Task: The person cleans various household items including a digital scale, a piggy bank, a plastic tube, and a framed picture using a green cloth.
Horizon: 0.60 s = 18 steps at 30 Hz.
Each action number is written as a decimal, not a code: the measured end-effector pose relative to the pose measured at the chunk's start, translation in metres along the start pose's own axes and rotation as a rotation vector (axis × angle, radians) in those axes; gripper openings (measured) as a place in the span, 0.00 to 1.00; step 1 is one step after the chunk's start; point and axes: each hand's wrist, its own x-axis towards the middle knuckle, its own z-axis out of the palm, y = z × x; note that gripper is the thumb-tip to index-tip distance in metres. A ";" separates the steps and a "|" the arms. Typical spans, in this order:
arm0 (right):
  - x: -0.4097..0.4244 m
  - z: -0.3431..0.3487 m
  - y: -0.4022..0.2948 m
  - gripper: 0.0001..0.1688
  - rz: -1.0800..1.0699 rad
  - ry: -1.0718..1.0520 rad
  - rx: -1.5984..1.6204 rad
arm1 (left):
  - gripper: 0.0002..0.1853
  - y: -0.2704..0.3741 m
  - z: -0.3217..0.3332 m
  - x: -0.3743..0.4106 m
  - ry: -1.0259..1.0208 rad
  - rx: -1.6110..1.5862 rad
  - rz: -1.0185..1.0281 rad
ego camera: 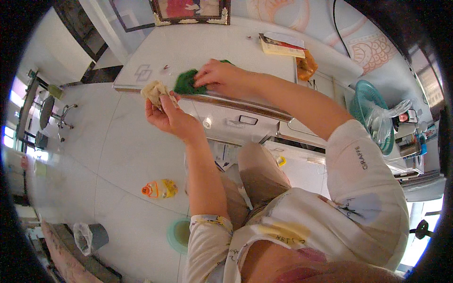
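My left hand (173, 118) holds a crumpled cream cloth (155, 92) in its fingers, just off the near left edge of a white cabinet top (212, 42). My right hand (217, 76) is on a green cloth (185, 82) that lies bunched on the cabinet top near its front edge. The fingers of that hand press on or grip the cloth; part of the green cloth shows behind the hand. Small dark red scraps lie on the top farther back.
A framed picture (191, 10) stands at the back. Papers (281, 46) and an orange bag (306, 65) lie right. A teal basket (368, 93) holds plastic bags. On the floor are a yellow bottle (164, 188), a green basin (173, 236) and a bin (97, 237). A drawer stands open below.
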 end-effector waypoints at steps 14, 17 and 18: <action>-0.109 -0.054 -0.055 0.37 0.206 -0.351 -0.345 | 0.19 0.022 -0.024 0.005 -0.003 -0.031 -0.096; -0.052 -0.036 -0.040 0.38 0.165 -0.368 -0.344 | 0.21 0.018 -0.027 0.008 -0.009 -0.063 -0.028; -0.029 -0.024 -0.030 0.37 0.128 -0.343 -0.367 | 0.21 0.020 -0.027 0.010 -0.006 -0.058 -0.018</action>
